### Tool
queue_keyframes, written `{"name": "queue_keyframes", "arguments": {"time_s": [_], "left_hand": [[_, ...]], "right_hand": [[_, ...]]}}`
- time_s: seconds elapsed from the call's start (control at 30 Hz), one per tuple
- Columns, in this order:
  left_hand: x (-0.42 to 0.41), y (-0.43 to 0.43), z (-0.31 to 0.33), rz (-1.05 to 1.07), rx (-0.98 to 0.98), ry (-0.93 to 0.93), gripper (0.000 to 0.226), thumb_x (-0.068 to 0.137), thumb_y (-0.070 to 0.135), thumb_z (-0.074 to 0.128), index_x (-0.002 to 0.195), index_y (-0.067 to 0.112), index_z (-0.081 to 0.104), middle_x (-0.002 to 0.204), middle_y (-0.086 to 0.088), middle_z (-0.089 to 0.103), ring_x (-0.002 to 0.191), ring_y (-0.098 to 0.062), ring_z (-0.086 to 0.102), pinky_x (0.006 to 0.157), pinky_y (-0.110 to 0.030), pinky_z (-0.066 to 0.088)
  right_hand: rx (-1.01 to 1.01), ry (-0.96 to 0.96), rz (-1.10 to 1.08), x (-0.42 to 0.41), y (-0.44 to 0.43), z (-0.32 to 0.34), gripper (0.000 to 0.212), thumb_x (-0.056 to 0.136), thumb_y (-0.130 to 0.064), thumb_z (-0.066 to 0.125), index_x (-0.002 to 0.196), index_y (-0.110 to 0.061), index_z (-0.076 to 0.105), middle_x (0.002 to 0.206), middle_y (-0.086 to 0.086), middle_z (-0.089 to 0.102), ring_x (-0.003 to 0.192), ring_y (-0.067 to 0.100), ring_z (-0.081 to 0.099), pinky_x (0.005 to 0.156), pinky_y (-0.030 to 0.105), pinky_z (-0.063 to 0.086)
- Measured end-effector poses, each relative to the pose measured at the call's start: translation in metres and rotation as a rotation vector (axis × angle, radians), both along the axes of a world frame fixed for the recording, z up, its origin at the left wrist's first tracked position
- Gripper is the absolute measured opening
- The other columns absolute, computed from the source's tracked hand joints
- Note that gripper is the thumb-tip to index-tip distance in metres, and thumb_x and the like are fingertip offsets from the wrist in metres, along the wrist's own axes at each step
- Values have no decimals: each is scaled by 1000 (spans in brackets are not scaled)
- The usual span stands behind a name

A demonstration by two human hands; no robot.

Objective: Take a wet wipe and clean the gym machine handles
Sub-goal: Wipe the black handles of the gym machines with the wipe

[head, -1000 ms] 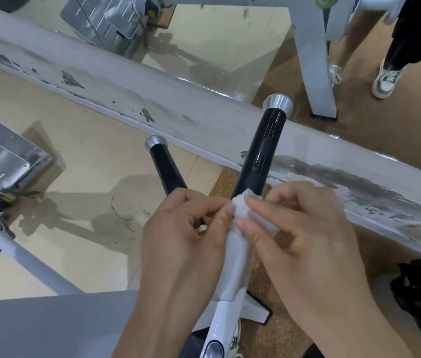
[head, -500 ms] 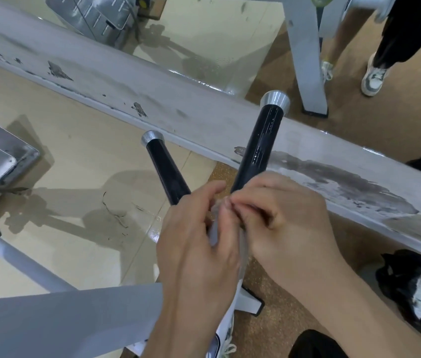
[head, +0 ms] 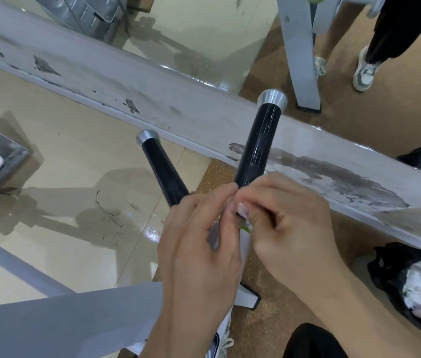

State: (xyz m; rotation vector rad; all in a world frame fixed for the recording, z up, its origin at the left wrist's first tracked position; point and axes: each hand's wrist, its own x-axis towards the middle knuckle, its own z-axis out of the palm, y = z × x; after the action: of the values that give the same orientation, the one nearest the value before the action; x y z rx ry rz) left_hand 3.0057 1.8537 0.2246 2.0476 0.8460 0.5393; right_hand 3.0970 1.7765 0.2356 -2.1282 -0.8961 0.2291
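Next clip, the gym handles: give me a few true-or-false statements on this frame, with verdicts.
1. The left hand and right hand meet at the lower end of the taller black handle. True.
2. That handle's end cap is red. False: it is silver.
3. The wet wipe is wrapped round the shorter handle. False: that handle is bare, and both hands pinch the wipe between them.
4. A sneaker shows on the floor at upper right. True.
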Motion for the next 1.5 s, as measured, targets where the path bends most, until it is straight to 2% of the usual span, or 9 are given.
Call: {"name": "queue_keyframes", "arguments": {"time_s": [0.27,0.4,0.53,0.73,0.83,1.0,1.17,1.3,1.5], "left_hand": [[2,3,1,-14,-4,69,35,89,39,46,120,33,63,86,25,52,75,0,50,71,-10,39],[6,6,8,-62,47,187,30,88,40,41,109,43,62,84,23,54,70,-4,53,61,-10,34],[16,10,20,-138,49,329,14,83,35,44,91,39,54,73,17,49,69,-8,50,56,-16,33],[29,0,16,-30,106,302,14,81,30,44,93,30,52,77,13,48,73,-15,49,59,-29,34],[29,2,15,-55,122,297,13,83,30,41,93,32,50,80,14,50,77,-12,49,60,-26,34],[33,3,15,-113,203,289,39,82,27,32,111,21,58,80,6,49,75,-16,48,59,-25,32],[33,3,13,-107,204,254,20,87,23,39,98,21,55,77,8,47,73,-17,47,59,-26,33],[36,1,12,-110,242,280,32,90,32,37,111,24,59,87,6,53,80,-18,53,58,-29,41],[35,1,17,-136,229,285,22,93,32,47,111,36,60,86,16,49,72,-9,53,49,-24,43]], "right_hand": [[-63,14,87,5,1,3,16,82,-4,60,78,-13,72,81,-3,62,72,7,56,64,21,46],[-38,19,-70,31,12,-6,17,82,1,62,80,-11,73,84,-5,60,77,1,53,70,5,39],[28,1,-13,1,0,-6,19,79,8,64,82,-8,74,82,1,63,75,2,56,68,6,41],[31,17,-183,32,14,-12,17,81,0,63,82,-12,73,85,-7,60,77,-1,53,71,5,39],[41,25,-45,8,0,-8,19,80,2,62,81,-13,74,82,-5,63,77,1,56,70,8,42],[7,-19,-180,61,24,-12,14,84,-4,62,86,-10,74,84,-11,55,70,-3,50,71,1,36],[9,41,-1,25,3,-4,15,85,-9,59,83,-13,74,83,-6,62,76,1,55,71,7,41],[-19,-12,-179,77,26,-12,13,87,-7,61,87,-10,74,83,-7,56,70,1,49,65,11,39],[-72,76,-198,43,14,-6,9,87,-19,63,85,-23,71,77,-12,57,71,-2,50,66,12,38]]}}
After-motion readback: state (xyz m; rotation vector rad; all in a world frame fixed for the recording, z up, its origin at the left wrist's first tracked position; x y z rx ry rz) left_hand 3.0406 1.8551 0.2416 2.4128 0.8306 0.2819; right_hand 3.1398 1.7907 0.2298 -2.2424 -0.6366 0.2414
